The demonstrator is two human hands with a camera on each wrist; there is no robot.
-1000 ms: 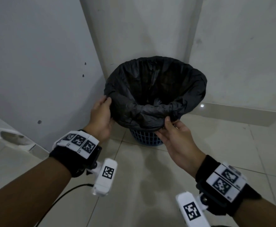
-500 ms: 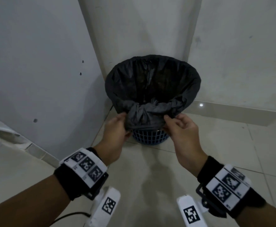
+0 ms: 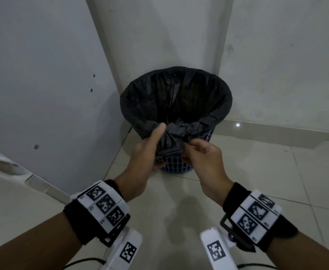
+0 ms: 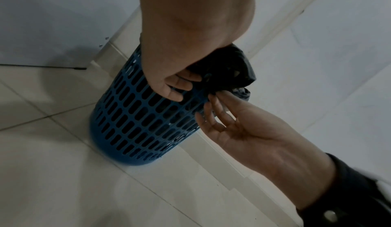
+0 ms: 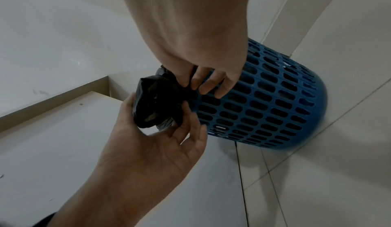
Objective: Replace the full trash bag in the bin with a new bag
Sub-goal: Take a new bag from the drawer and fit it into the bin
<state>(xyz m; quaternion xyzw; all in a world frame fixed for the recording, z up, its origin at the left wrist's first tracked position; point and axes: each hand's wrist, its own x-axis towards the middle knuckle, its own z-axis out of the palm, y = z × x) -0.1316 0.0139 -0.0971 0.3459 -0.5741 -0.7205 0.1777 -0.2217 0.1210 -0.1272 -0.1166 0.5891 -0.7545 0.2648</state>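
A blue perforated bin (image 3: 176, 167) stands on the floor in a wall corner. It is lined with a black trash bag (image 3: 175, 98) whose top is folded over the rim. At the near rim the bag's slack is gathered into a twisted bunch (image 3: 171, 141). My left hand (image 3: 154, 147) grips that bunch from the left, thumb up. My right hand (image 3: 189, 151) pinches it from the right. In the left wrist view the bunch (image 4: 237, 68) sticks out past my left hand's fingers (image 4: 180, 83), over the bin (image 4: 137, 121). In the right wrist view the bunch (image 5: 156, 106) lies between both hands.
Grey walls close in on the left and behind the bin, with a column in the corner. A low white ledge (image 3: 7, 166) runs along the left wall. Pale tiled floor (image 3: 276, 172) spreads in front and to the right.
Both hands came from the sides of the rim to its near edge and drew the bag's slack into a tight bunch. The bag now sits snug round the rim.
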